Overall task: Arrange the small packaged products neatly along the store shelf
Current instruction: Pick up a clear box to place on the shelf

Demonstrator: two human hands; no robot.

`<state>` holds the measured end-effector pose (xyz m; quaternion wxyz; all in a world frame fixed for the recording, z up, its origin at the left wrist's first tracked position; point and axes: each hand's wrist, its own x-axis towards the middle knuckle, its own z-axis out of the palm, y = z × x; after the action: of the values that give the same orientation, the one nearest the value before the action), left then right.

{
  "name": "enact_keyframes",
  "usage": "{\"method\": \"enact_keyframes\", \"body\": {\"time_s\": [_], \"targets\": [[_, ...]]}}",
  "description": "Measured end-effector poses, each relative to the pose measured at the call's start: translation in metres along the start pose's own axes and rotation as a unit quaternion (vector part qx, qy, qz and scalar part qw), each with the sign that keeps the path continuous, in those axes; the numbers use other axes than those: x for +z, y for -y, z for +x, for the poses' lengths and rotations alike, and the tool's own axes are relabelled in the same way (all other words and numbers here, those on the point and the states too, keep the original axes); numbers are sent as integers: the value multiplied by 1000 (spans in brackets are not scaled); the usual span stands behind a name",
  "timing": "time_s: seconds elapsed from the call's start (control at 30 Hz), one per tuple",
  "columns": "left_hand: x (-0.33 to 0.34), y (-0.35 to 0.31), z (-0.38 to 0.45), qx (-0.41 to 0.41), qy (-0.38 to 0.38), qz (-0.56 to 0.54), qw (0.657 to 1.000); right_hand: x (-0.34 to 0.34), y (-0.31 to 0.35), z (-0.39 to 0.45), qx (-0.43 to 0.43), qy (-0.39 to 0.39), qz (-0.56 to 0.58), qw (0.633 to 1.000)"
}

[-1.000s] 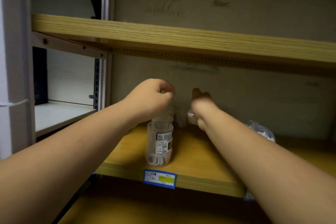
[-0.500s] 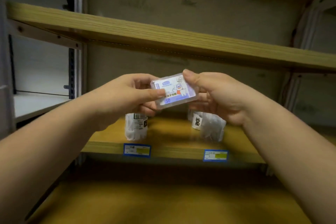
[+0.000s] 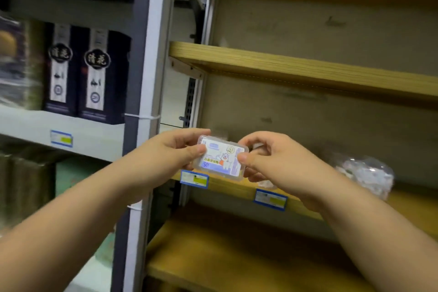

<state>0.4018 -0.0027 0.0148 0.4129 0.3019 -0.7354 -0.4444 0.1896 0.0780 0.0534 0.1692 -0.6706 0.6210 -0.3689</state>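
In front of the middle wooden shelf (image 3: 239, 188), holding a small clear plastic box (image 3: 221, 160) up with both hands, label facing the camera, blue and white with a cartoon figure and "50" printed low on the left. Left hand (image 3: 170, 152) pinching the box's left end, thumb on the front face and fingers curled behind; right hand (image 3: 267, 161) pinching the right end the same way, thumb tip pressing the label's right edge. Box tilting slightly down to the right, hovering above the shelf's near edge, not touching the wood. Just below it, 2 blue price tags sitting on the shelf lip, 1 at left (image 3: 194, 178) and 1 further right (image 3: 270, 199). Resting farther right on the same shelf, well apart from the hands, a crinkled clear bag (image 3: 365, 173) of small pale items, too blurred for more. Showing behind the right hand, a sliver of another pale package, too hidden to identify. Standing far left on a grey neighbouring shelf (image 3: 90, 133), 2 dark tall boxes (image 3: 78, 73) with white label strips.
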Motion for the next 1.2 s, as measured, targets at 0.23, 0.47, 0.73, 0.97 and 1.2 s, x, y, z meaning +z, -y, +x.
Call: {"method": "enact_keyframes", "body": {"time_s": [0.23,0.47,0.73,0.97,1.2], "targets": [[6,34,37,-12,-158,104,982,61,-5,61,47,-102,-36,993],[9,66,97,-60,-186,203,959,105,-31,118,146,-138,25,979],[7,74,129,-57,-160,244,955,97,-47,146,177,-179,-4,968],[12,79,134,-39,-175,252,951,92,-48,145,171,-170,-10,971],[14,82,136,-32,-183,266,946,93,-50,146,177,-147,-32,973]]}}
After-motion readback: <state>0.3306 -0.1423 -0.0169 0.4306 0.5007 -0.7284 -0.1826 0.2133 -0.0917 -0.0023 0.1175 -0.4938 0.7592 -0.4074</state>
